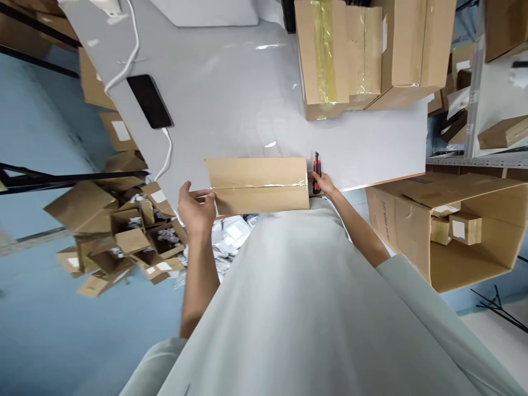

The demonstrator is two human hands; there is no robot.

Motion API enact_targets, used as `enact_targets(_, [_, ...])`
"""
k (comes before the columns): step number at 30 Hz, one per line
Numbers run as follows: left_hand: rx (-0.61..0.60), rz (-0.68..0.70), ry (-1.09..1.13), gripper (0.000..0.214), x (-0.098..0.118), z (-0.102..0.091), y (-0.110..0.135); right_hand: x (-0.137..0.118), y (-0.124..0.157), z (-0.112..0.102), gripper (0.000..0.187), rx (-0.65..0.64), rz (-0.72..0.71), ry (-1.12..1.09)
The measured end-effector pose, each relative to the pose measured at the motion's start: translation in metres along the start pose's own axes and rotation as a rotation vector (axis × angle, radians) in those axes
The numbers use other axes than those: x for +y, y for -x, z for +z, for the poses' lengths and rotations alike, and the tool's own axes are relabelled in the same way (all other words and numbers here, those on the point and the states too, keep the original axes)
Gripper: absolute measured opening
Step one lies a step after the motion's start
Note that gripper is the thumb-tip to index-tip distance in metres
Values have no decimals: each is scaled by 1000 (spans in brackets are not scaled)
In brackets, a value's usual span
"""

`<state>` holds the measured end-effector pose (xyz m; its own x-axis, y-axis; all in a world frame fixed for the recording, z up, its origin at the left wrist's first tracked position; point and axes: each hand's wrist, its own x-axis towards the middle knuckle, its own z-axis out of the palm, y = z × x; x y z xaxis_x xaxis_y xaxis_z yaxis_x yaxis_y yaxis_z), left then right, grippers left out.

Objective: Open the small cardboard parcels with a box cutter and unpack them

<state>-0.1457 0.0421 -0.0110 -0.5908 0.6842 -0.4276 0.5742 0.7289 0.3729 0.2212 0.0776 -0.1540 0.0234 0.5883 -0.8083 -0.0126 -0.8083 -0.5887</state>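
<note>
Long taped cardboard box (262,201) lies between the left hand (198,212) and the right hand (325,184)

The box sits at the near edge of the white tabletop (231,110), its long side across the front of the wearer's pale shirt (289,286), and a shiny seam runs along its length.

At the box's left end, the left hand is half open, fingers bent and spread, with the foremost digit reaching the box's edge. Whether it pinches the cardboard, I cannot tell. The left forearm (201,280) comes up nearly straight from below the box's left end.

At the box's right end, the right hand points inward, its fingers bent around or over a red-and-black utility knife (317,173). The knife stands lengthwise away from the wearer, just beside the box. I cannot tell whether the hand is closed on it. The right forearm (358,228) slants in from the right of the box.

Beyond the box, to the right, taped cartons (363,60) stand in a row; beyond it, to the left, lies a black smartphone (150,102) with a white cable (168,151).
</note>
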Motion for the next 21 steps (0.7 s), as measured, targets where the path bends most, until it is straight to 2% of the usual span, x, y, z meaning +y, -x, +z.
enact_targets(2, [5, -9, 23, 48, 6, -1, 3, -1, -3, 1, 22, -4, 42, -75])
enact_targets(5, [42, -4, -32, 34, 4, -6, -1, -10, -2, 5, 23, -28, 76, -158])
enact_targets(8, [61, 19, -42, 34, -6, -9, -11, -26, 6, 4, 28, -37, 7, -142])
enact_targets(10, [26, 31, 19, 41, -10, -3, -15, -40, 15, -7, 33, 2, -94, -69])
enact_targets(13, [-63, 40, 144, 52, -3, 23, -17, -67, 36, -42, 42, 72, -305, 60])
enact_targets(15, [-147, 67, 204, 56, 11, 51, -13, -89, 56, -71, 48, 145, -450, 171])
enact_targets(17, [-270, 114, 234, 60, 29, 80, -6, -112, 78, -96, 53, 271, -551, 341])
enact_targets(19, [-413, 181, 231, 63, 46, 102, 2, -131, 99, -110, 54, 392, -612, 517])
enact_targets(21, [-494, 283, 230, 62, 61, 111, 9, -144, 118, -112, 52, 468, -656, 668])
